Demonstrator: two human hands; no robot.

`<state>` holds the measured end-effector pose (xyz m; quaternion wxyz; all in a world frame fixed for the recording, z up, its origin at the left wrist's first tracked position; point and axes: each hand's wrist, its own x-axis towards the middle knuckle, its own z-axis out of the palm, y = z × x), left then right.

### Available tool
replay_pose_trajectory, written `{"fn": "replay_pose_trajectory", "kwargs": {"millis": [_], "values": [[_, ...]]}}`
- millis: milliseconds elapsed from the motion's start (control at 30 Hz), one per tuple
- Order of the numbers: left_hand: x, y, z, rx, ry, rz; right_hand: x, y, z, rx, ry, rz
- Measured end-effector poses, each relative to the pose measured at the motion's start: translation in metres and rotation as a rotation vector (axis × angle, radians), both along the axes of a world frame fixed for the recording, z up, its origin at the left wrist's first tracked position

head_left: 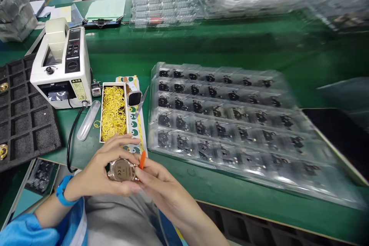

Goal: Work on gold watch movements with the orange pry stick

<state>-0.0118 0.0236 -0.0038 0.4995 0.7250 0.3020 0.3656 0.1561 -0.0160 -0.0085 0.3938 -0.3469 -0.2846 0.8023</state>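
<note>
My left hand (118, 161) curls around a round gold-coloured watch case (122, 170), its back with printed marks facing me. My right hand (157, 178) meets the right edge of the case with thumb and fingers. From between its fingers an orange pointed strip (142, 159) sticks up; its lower end is hidden. Just beyond my left hand stands a white box (102, 115) full of yellow rings (113, 111). A square-faced watch (134, 98) lies beside the box, on a sheet with yellow edges and green cut-outs (134, 123).
A clear tray (198, 157) with rows of small black parts spans the right. At left are a white tape dispenser (60, 69), its black cable (70, 138), a clear plastic case (88, 120) and a dark foam tray (25, 111). More clear trays (167, 2) sit on the back shelf.
</note>
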Motion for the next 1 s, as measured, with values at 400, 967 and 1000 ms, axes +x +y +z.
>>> {"fn": "replay_pose_trajectory", "kwargs": {"millis": [400, 967, 1000], "values": [[-0.020, -0.008, 0.003, 0.283, -0.007, 0.100, -0.009, 0.004, 0.005, -0.307, 0.158, -0.167], [0.004, -0.017, 0.001, -0.472, -0.145, 0.515, -0.021, 0.019, -0.001, 0.780, -0.874, -0.276], [0.004, -0.020, 0.000, -0.376, -0.095, 0.526, -0.022, 0.018, -0.002, 0.834, -0.873, -0.283]]}}
